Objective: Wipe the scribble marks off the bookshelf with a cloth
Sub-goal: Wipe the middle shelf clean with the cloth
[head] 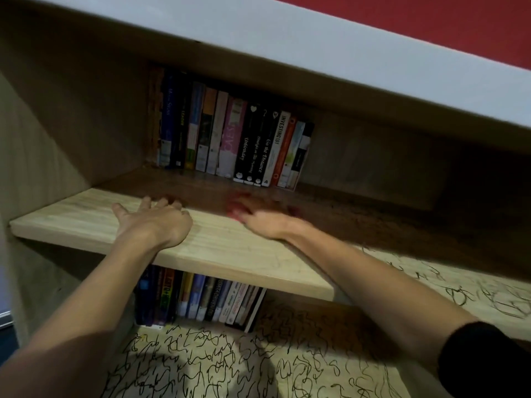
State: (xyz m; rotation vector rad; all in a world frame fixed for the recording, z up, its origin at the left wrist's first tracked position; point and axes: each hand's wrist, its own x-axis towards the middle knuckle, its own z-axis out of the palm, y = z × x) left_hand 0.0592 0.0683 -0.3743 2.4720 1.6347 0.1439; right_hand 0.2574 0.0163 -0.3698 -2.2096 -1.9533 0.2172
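Red cloth [237, 210] sits mid-shelf under the blurred right hand [264, 222] (flat or pinching, can't tell), with the left hand [152, 218] spread flat on the shelf board [71, 222] further left; cloth looks light, soft and bunchy, so I'd palm it from above, and scribble marks [201, 354] cover the nearer lower shelf.

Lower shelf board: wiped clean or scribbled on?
Scribbled on. Black scribble marks cover the lower shelf board, while the right hand presses a blurred red cloth on the upper board.
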